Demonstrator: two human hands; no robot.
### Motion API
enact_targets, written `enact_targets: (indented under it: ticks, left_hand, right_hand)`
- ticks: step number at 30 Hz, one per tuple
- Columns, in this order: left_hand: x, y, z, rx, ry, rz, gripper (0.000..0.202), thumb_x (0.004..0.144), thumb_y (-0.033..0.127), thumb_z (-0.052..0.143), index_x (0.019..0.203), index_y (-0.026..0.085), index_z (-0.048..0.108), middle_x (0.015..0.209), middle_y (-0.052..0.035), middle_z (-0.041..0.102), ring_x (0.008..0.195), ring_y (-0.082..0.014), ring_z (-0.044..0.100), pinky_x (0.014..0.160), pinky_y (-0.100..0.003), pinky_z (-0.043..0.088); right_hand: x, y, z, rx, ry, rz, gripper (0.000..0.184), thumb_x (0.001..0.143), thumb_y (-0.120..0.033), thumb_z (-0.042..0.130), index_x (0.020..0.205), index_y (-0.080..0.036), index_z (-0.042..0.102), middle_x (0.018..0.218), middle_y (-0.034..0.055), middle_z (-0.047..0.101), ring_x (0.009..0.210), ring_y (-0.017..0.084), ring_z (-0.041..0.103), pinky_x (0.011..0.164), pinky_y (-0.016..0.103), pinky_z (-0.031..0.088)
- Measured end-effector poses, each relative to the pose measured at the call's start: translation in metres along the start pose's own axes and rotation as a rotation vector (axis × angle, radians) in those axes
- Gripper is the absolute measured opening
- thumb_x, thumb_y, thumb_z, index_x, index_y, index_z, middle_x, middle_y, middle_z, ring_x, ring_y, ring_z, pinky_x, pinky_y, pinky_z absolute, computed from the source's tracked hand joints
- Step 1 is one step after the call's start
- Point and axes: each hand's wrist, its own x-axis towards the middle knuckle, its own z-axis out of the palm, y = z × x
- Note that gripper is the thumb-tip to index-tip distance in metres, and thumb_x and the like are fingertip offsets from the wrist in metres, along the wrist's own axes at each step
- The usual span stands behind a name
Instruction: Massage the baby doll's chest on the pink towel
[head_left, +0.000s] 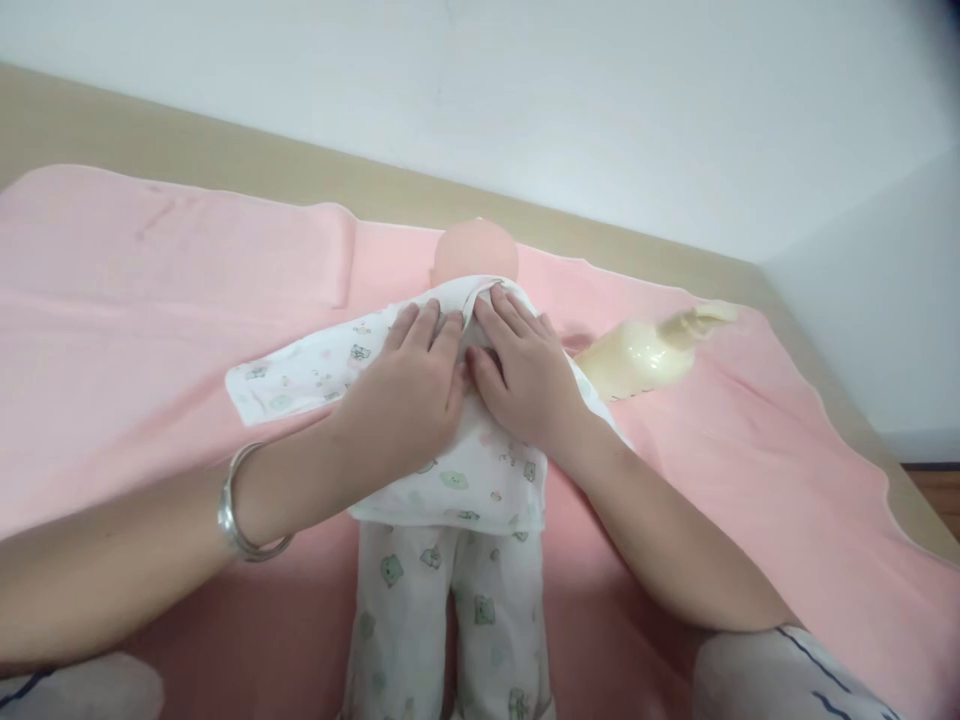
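A baby doll lies on its back on a pink blanket (150, 300), its head (475, 250) pointing away from me. It wears a white printed top (465, 480) and matching trousers (442, 610). My left hand (409, 385) lies flat on the doll's chest, fingers stretched out over the top's left side. My right hand (521, 365) rests beside it on the chest, fingers together and pressed on the fabric near the collar. The two hands touch at the thumbs. One sleeve of the top (285, 380) is spread out to the left.
A cream pump bottle (649, 350) lies on its side on the blanket just right of the doll. The blanket covers a beige surface (225, 150) that meets a white wall. A silver bangle (236, 505) sits on my left wrist.
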Motion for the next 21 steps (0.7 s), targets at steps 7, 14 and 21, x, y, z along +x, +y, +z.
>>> enact_targets:
  ticks: [7,14,21]
  left_hand:
    - [0.003,-0.005,0.001,-0.115,-0.012,-0.030,0.060,0.097,0.024,0.023,0.148,0.000,0.042,0.156,-0.0181,0.044,0.153,-0.0307,0.030,0.130,-0.054,0.024]
    - [0.016,-0.024,0.011,-0.192,0.070,-0.135,0.062,0.098,0.040,0.028,0.148,0.007,0.045,0.156,-0.0165,0.046,0.148,-0.0316,0.038,0.126,-0.054,0.029]
    - [0.018,-0.029,0.018,-0.197,0.166,-0.141,0.060,0.095,0.042,0.032,0.141,0.010,0.053,0.144,-0.0157,0.057,0.135,-0.0311,0.051,0.120,-0.051,0.036]
  right_hand:
    - [-0.004,-0.003,-0.001,-0.021,0.031,-0.024,0.058,0.100,-0.031,0.032,0.151,-0.004,0.043,0.159,0.0205,0.042,0.153,0.032,0.033,0.124,0.053,0.033]
    - [-0.023,-0.027,-0.004,-0.116,0.004,0.044,0.059,0.102,-0.030,0.033,0.152,0.001,0.040,0.160,0.0255,0.039,0.153,0.036,0.032,0.124,0.055,0.034]
    - [-0.037,-0.041,-0.008,-0.118,-0.055,-0.031,0.058,0.100,-0.024,0.034,0.152,0.003,0.040,0.161,0.0279,0.035,0.155,0.040,0.025,0.124,0.062,0.032]
